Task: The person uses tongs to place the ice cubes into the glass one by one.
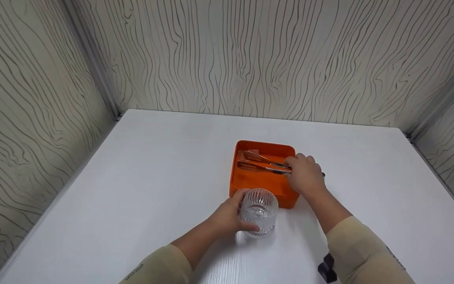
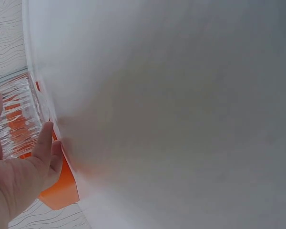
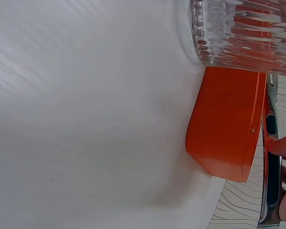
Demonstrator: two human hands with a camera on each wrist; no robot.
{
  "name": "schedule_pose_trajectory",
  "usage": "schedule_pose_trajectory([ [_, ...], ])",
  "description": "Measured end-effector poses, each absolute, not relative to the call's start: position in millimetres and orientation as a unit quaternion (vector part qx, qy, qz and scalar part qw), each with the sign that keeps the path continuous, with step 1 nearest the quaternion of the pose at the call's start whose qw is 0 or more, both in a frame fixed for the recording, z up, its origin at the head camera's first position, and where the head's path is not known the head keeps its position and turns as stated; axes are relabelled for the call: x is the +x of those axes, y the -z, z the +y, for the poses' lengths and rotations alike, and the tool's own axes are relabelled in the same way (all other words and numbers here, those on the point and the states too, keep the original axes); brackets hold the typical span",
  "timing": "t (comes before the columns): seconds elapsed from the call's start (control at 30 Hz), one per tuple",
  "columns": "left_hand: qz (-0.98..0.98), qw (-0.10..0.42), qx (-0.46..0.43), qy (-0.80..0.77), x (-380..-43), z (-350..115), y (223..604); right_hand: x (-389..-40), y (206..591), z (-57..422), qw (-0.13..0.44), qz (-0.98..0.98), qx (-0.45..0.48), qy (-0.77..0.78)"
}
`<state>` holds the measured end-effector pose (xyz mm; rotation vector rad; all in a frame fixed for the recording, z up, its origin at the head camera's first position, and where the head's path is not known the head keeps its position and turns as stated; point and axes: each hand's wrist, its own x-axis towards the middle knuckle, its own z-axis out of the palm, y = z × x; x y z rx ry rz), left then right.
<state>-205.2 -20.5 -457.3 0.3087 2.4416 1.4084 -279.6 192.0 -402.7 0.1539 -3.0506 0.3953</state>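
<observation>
A clear ribbed drinking glass (image 1: 264, 217) stands upright just in front of an orange rectangular box (image 1: 246, 182). My left hand (image 1: 233, 215) grips the glass from its left side, thumb at the front and fingers behind. In the left wrist view that hand (image 2: 26, 174) curves round the ribbed glass (image 2: 19, 119). My right hand (image 1: 305, 173) holds metal tongs (image 1: 264, 169) with dark handle inserts, their two arms spread apart over the box. The right wrist view catches the tongs (image 3: 272, 179) between the fingers, at the box's rim.
A small clear packet (image 1: 253, 152) lies inside the box near its back left corner. The white table (image 1: 152, 165) stretches out on both sides, with wood-grain patterned panels (image 1: 227, 59) at the back and sides. A black object (image 1: 327, 269) shows beside the right sleeve.
</observation>
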Motion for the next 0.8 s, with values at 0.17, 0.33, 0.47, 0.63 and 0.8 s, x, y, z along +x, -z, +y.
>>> schedule_pose_trajectory([
  [0.17,0.849,0.150,0.113,-0.494,-205,-22,457,-284,406,189,0.032,-0.990,0.052,-0.131],
  [0.33,0.847,0.147,0.120,-0.497,-205,-22,458,-285,408,186,0.033,-0.989,0.052,-0.135],
  [0.47,0.847,0.148,0.119,-0.496,-205,-23,459,-286,409,183,0.035,-0.990,0.050,-0.126],
  [0.63,0.847,0.147,0.126,-0.495,-206,-23,459,-286,411,181,0.045,-0.992,0.056,-0.102],
  [0.8,0.846,0.148,0.129,-0.495,-207,-23,459,-288,411,179,0.040,-0.994,0.055,-0.085],
])
